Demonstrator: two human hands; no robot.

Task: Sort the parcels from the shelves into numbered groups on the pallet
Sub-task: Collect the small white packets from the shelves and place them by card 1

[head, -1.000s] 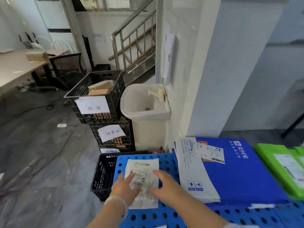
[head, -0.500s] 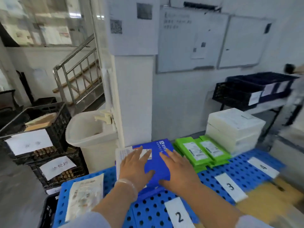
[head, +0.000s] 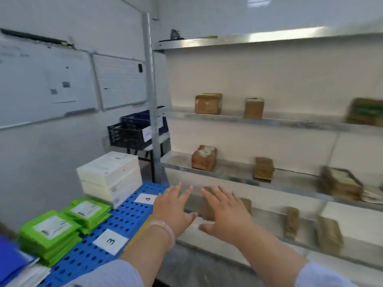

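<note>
On the bottom shelf (head: 267,220) a brown parcel (head: 208,212) stands between the two hands, partly hidden by the right hand (head: 226,214). Whether it is touched is unclear. Left hand (head: 173,208) and right both have their fingers spread, holding nothing. The pallet (head: 128,216) lies just left.

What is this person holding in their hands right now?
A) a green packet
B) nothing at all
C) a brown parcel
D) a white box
B: the left hand and the right hand both have straight, spread fingers with nothing in them, and they are stretched out in front of a brown parcel on the lowest shelf.
</note>
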